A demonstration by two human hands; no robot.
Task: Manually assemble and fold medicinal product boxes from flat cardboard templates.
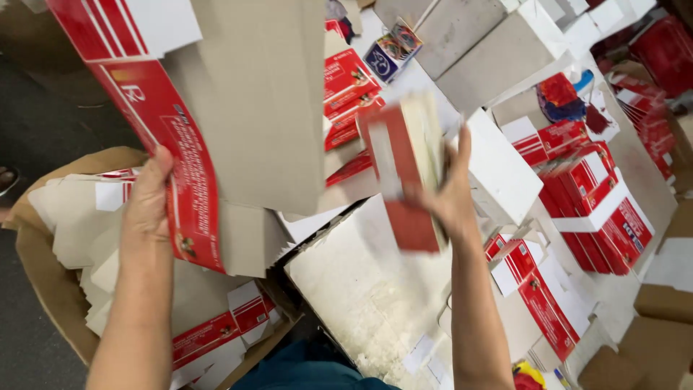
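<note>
Fingers of the left hand [148, 198] pinch a flat carton sheet [216, 108], arm raised upright. Right hand [451, 191] fingers clamp a blurred red box [404, 173], wrist bent inward.

Lower left of the frame: a brown cardboard bin [43, 289] full of flat grey and white carton blanks.
Middle bottom: a bare white work surface [361, 289], a little dirty.
Right side: a bundle of red and white cartons [599, 209], tied with a white band.
Upper middle: a small blue and white box [392, 49], lying tilted.
Upper right: large grey cardboard sheets [469, 43].
Lower right: loose red cartons [538, 296] beside brown boxes [660, 339].
</note>
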